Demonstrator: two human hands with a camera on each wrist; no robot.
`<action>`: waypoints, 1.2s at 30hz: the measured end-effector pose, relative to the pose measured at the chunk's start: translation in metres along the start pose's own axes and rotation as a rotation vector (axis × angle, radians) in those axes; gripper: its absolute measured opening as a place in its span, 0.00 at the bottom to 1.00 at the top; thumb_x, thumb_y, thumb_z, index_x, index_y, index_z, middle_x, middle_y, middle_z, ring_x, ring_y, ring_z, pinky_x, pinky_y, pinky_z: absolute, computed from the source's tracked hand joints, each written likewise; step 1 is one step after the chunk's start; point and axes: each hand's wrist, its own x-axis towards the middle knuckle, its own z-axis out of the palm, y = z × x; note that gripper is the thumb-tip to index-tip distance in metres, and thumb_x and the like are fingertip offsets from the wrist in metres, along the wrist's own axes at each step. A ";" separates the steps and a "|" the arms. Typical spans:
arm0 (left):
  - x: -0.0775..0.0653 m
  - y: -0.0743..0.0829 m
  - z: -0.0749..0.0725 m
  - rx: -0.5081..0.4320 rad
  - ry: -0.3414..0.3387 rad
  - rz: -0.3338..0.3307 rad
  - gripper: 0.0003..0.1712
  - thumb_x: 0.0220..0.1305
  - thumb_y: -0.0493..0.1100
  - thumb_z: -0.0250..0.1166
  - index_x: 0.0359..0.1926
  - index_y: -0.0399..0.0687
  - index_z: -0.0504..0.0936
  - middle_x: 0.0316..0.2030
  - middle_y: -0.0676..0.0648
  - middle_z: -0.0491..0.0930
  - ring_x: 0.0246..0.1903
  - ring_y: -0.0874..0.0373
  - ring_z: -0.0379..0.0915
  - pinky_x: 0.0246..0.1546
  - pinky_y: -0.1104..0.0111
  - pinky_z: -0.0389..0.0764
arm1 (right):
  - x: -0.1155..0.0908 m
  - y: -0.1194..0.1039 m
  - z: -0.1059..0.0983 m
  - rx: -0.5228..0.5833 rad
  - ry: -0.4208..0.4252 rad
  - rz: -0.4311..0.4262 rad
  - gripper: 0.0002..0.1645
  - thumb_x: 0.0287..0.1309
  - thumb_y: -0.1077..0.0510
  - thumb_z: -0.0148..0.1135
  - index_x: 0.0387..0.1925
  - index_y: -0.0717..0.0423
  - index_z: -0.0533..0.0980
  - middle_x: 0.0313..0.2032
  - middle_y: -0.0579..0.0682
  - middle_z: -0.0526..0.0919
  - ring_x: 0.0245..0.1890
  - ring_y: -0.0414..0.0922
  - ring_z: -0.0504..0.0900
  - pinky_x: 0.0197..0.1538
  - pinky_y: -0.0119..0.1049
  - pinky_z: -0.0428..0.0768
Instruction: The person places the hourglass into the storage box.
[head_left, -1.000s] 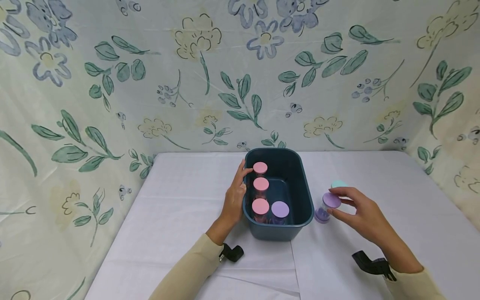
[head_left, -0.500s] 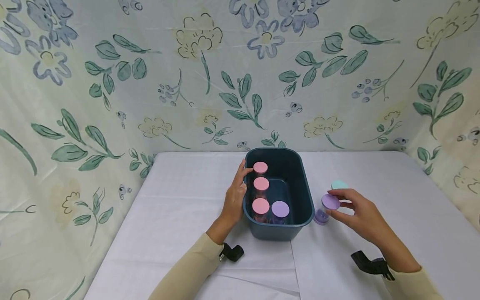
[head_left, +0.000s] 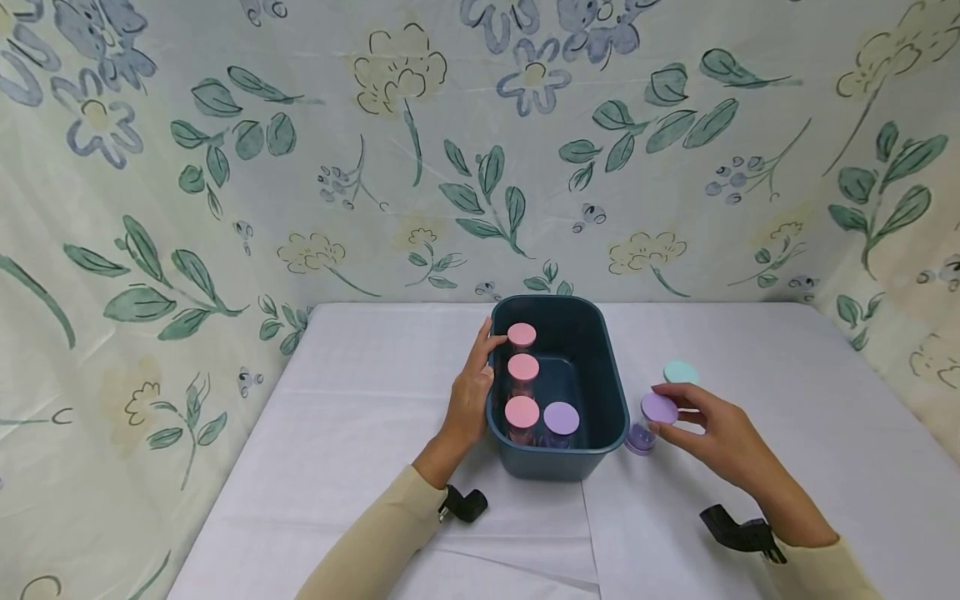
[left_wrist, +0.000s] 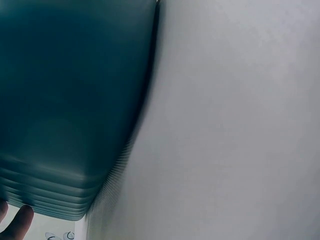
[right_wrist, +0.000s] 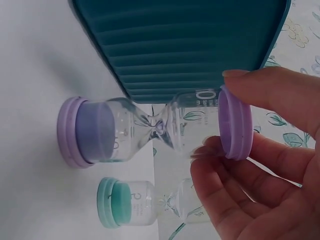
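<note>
Slightly nearer our left hand [head_left: 467, 398], gripping the bin [head_left: 543, 463] perhaps for steadiness, comes the timer [head_left: 656, 411] our right hand [head_left: 717, 429] pinches.

- A floral-print cloth backdrop [head_left: 465, 275] stands behind the table and wraps round its left and right sides.
- A blue-petalled flower [head_left: 95, 111] with a yellowish centre is printed at the upper left.
- A pale yellow blossom [head_left: 397, 71], outlined in dark line, sits on a green stem.
- A sprig of blue-violet berries [head_left: 737, 177] is printed at the right.
- A white tablecloth [head_left: 375, 392] covers the table, with creases and a fold line [head_left: 590, 533] near the front.
</note>
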 end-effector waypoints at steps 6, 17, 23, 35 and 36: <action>0.000 -0.001 0.000 -0.012 0.001 0.011 0.28 0.72 0.46 0.34 0.68 0.51 0.64 0.75 0.49 0.48 0.73 0.56 0.46 0.68 0.51 0.56 | 0.000 0.001 0.001 0.004 -0.010 0.018 0.32 0.53 0.51 0.70 0.58 0.56 0.72 0.53 0.58 0.79 0.49 0.56 0.80 0.47 0.47 0.81; -0.001 -0.002 0.000 -0.015 -0.007 -0.002 0.28 0.72 0.46 0.34 0.69 0.51 0.64 0.75 0.50 0.48 0.73 0.56 0.45 0.68 0.51 0.56 | 0.000 0.002 0.003 0.025 -0.025 0.039 0.33 0.55 0.51 0.69 0.60 0.58 0.71 0.54 0.60 0.78 0.48 0.58 0.80 0.47 0.52 0.80; -0.001 -0.001 0.000 -0.021 -0.011 -0.006 0.28 0.72 0.46 0.35 0.69 0.51 0.64 0.75 0.50 0.47 0.73 0.56 0.44 0.68 0.51 0.55 | 0.000 0.003 0.005 0.012 -0.003 0.026 0.33 0.53 0.51 0.71 0.59 0.58 0.72 0.53 0.61 0.78 0.47 0.58 0.81 0.46 0.51 0.80; -0.001 0.000 0.000 -0.024 -0.011 0.005 0.28 0.72 0.45 0.35 0.69 0.51 0.63 0.75 0.49 0.47 0.73 0.57 0.44 0.68 0.51 0.55 | 0.000 0.001 0.003 -0.011 0.020 0.014 0.33 0.51 0.50 0.72 0.59 0.56 0.74 0.52 0.59 0.80 0.46 0.56 0.81 0.44 0.43 0.83; 0.000 0.000 0.000 -0.024 -0.010 0.008 0.28 0.72 0.45 0.35 0.69 0.50 0.63 0.75 0.49 0.47 0.73 0.57 0.44 0.68 0.51 0.56 | 0.001 0.000 0.003 -0.013 0.025 0.008 0.33 0.51 0.51 0.72 0.58 0.56 0.74 0.52 0.59 0.80 0.46 0.56 0.82 0.44 0.41 0.83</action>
